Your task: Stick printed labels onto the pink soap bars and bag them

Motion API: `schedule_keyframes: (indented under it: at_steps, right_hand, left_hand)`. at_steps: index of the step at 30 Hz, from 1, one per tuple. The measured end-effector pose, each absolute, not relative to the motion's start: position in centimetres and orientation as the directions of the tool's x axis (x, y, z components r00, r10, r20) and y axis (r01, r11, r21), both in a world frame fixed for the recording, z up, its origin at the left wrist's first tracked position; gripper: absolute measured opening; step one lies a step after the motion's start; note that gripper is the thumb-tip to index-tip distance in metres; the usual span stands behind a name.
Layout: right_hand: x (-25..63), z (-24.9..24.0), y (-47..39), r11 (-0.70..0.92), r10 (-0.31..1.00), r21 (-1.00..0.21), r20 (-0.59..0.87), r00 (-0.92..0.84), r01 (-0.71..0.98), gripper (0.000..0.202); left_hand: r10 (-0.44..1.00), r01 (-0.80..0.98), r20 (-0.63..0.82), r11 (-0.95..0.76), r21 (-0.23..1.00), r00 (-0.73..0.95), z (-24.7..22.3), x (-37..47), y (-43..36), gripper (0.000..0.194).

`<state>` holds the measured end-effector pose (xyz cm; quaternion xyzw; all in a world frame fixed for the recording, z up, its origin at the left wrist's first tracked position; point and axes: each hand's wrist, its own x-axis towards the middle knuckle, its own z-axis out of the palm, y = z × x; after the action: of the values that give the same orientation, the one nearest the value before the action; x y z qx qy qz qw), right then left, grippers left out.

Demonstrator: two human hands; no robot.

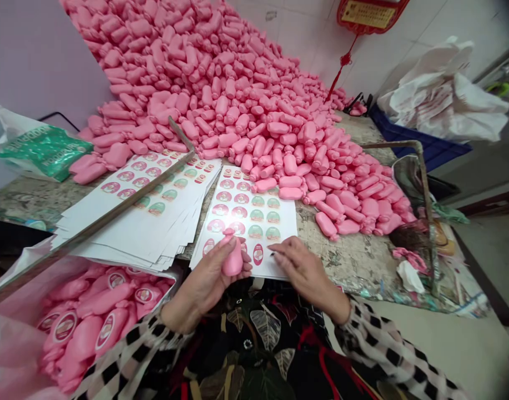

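My left hand [208, 278] is wrapped round a small pink bottle [232, 260], held upright over the near edge of a sticker sheet [284, 222]. No label shows on the side of the bottle facing me. My right hand [305, 272] is over the sheet's lower right corner, its fingers bent close together beside an oval pink sticker [258, 254]. Whether anything is between those fingertips is too small to tell. Rows of round-topped pink and green stickers cover the sheet.
A big heap of pink bottles [221, 94] covers the table's back. More sheets [125, 233] lie left under a metal bar [112, 219]. Labelled bottles fill a container [91, 316] at lower left. A bent metal frame [427, 205] and blue crate [421, 144] are right.
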<state>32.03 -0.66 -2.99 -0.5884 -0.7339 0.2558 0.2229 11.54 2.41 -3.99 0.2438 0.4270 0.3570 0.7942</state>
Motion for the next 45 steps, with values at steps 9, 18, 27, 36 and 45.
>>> schedule_keyframes:
  at_steps: [9,18,27,36,45]
  right_hand:
    - [31.5,-5.9,0.3,0.073,0.997,-0.453,0.04,-0.061,0.889,0.022]
    - [29.8,-5.7,0.7,0.064,0.998,-0.254,0.043,-0.055,0.965,0.022]
    - [29.7,-5.3,0.5,0.058,0.998,-0.235,0.032,-0.052,0.97,0.021]
    - [29.8,-5.1,0.6,0.057,0.998,-0.286,-0.014,-0.064,0.957,0.022]
    - [29.0,-6.9,-0.3,-0.037,0.997,-0.498,0.043,0.067,0.866,0.02]
  left_hand:
    - [0.798,0.61,-0.026,-0.44,0.659,0.603,-4.8,10.5,1.3,0.029]
    - [0.691,0.679,-0.093,-0.663,0.314,0.717,-6.7,10.5,-0.3,0.05]
    - [0.711,0.714,-0.121,-0.652,0.256,0.693,-6.8,10.8,-0.7,0.053]
    - [0.727,0.732,-0.133,-0.631,0.255,0.673,-7.3,11.0,-0.8,0.054]
    - [0.739,0.743,-0.149,-0.601,0.295,0.657,-7.2,11.4,-0.8,0.06]
